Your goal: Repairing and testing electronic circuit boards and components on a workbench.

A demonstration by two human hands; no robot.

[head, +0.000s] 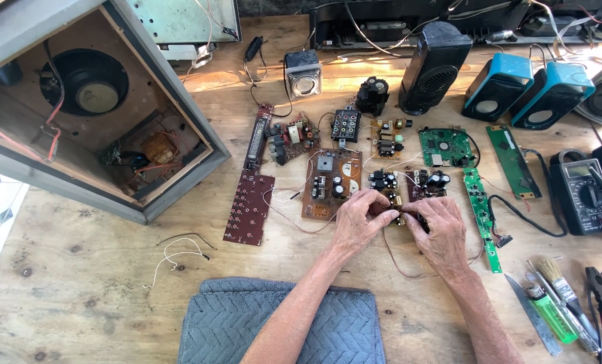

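Fingers (382, 214) around small circuit board (397, 202)

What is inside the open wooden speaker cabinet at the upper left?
Inside the speaker cabinet a round black speaker driver, red wires and a yellowish component with small parts show. The cabinet's walls hide anything deeper.

Bright daylight from the upper right (sharp throughout), edges slightly bowed.

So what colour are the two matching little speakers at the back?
The two small rounded speakers are blue with black fronts, seen in the head view.
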